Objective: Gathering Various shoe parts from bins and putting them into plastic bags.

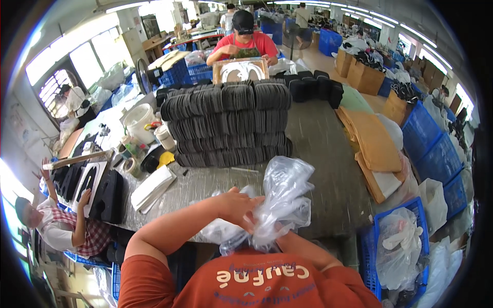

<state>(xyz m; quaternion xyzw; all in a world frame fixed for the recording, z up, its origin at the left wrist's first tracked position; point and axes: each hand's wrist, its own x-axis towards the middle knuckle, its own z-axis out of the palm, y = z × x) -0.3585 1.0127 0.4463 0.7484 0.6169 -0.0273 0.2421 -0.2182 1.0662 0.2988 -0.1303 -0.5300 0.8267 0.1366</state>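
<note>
A clear plastic bag [282,197] is bunched up just in front of my chest, over the near edge of the grey table [318,143]. My left hand [237,205] is closed on its gathered neck, with a white piece showing inside the plastic below. My right hand [281,237] is mostly hidden under the bag; only the forearm shows, and it seems to grip the bag from beneath. Beyond the bag stand rows of stacked dark grey flat pieces [228,123].
A white bucket [137,120], cups and tape rolls [134,167] sit at the left. Tan sheets [372,141] lie at the right edge. Blue crates [436,154] flank the table; one [398,241] holds bagged white items. A person [67,226] sits at left, another [241,43] across.
</note>
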